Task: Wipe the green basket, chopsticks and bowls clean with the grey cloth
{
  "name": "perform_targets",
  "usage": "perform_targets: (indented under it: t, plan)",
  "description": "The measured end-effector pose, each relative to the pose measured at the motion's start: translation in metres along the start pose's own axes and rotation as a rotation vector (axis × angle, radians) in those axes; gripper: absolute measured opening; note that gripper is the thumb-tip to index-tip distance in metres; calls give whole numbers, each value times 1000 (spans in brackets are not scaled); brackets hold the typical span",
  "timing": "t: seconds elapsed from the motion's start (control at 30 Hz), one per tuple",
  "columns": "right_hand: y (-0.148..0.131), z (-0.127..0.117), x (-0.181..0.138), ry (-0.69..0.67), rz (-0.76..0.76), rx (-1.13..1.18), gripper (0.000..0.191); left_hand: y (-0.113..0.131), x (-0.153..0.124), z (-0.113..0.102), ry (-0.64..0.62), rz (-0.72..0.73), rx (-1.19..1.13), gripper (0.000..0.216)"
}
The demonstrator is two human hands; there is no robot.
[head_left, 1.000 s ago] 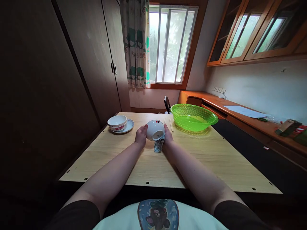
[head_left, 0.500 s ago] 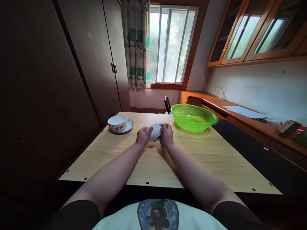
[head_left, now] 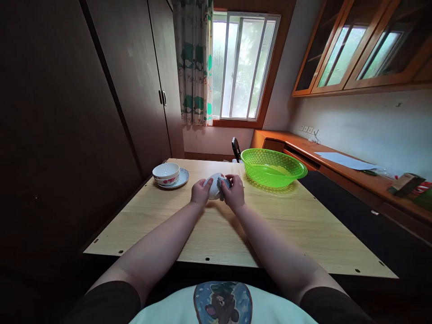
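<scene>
A white bowl (head_left: 213, 191) with a red pattern is held tilted on its side above the middle of the table, its outer base turned toward me. My left hand (head_left: 200, 192) grips its left edge, thumb on the outside. In my right hand (head_left: 235, 191) is a bunched grey cloth (head_left: 223, 185), pressed against the right side of the bowl. At the left, white bowls (head_left: 166, 173) with a floral band sit stacked on a blue-patterned plate (head_left: 184, 177).
A green plastic basket (head_left: 275, 173) stands at the table's back right, with thin chopsticks (head_left: 240, 170) lying beside it. A dark wardrobe (head_left: 135, 81) lines the left. To the right, an orange desk (head_left: 329, 152) carries papers (head_left: 347, 160). A chair (head_left: 236, 148) is behind the table.
My right hand has shifted with the cloth, which now shows on the outside of the bowl. The bowl has turned slightly, while my left hand keeps its grip.
</scene>
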State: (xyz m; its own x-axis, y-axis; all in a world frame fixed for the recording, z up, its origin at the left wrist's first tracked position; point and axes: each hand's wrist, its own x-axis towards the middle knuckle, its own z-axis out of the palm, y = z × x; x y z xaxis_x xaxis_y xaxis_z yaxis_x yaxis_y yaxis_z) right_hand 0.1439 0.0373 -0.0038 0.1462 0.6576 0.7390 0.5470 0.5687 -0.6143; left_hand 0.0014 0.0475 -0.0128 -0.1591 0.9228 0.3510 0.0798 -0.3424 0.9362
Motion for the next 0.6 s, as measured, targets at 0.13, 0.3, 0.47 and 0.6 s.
perform_targets:
  t: [0.13, 0.3, 0.47, 0.6]
  plan:
    - [-5, -2, -6, -132, -89, -86, 22, -1, 0, -1, 8, 13, 74, 46]
    - [-17, -3, -14, -392, -319, -224, 21, -1, 0, -2, -29, 23, 53, 47]
    - [-14, -4, -9, -293, -187, -300, 28, 2, -1, -1, -41, 43, 113, 50]
    - [-6, -6, 2, -186, 67, -279, 32, 6, -4, -1, -62, 44, 131, 50]
